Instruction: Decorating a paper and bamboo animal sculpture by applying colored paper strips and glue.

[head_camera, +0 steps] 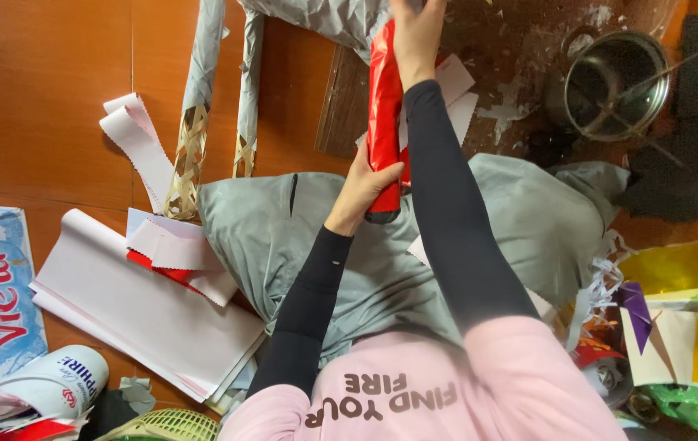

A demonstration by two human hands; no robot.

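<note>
Both our hands clench the red glossy roll (384, 106) — left hand (361, 189) low, right hand (416, 37) high — light, slippery, easily creased.

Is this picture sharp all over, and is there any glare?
Head view: mostly sharp and evenly lit, with soft shadows; the red roll shows bright glare streaks, the right hand at the top edge looks slightly blurred, and the metal pot glints faintly.

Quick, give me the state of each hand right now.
Left hand: closed on the lower end of the red roll.
Right hand: closed on the roll's upper part.
</note>
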